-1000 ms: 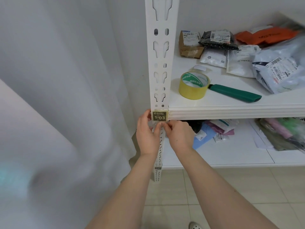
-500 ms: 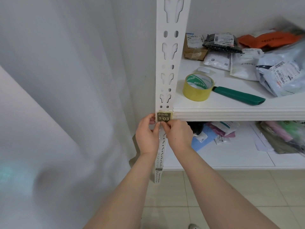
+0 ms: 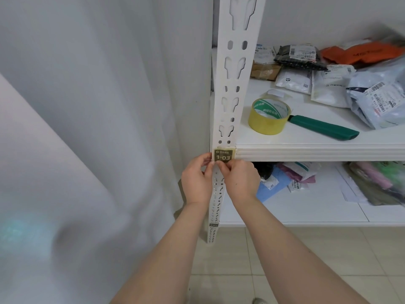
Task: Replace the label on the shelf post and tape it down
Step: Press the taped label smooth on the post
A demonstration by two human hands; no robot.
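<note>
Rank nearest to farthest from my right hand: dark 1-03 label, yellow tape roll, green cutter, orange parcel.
1. Dark 1-03 label, on post, at right hand.
2. Yellow tape roll, shelf front.
3. Green cutter, right of roll.
4. Orange parcel, shelf back.

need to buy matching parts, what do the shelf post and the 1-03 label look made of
Shelf post: probably sheet metal painted white, semi-gloss; its thin wall has punched keyhole slots. Label: seems printed paper or film, dark with white digits, under shiny yellowish tape; the exact stock is unclear.
</note>
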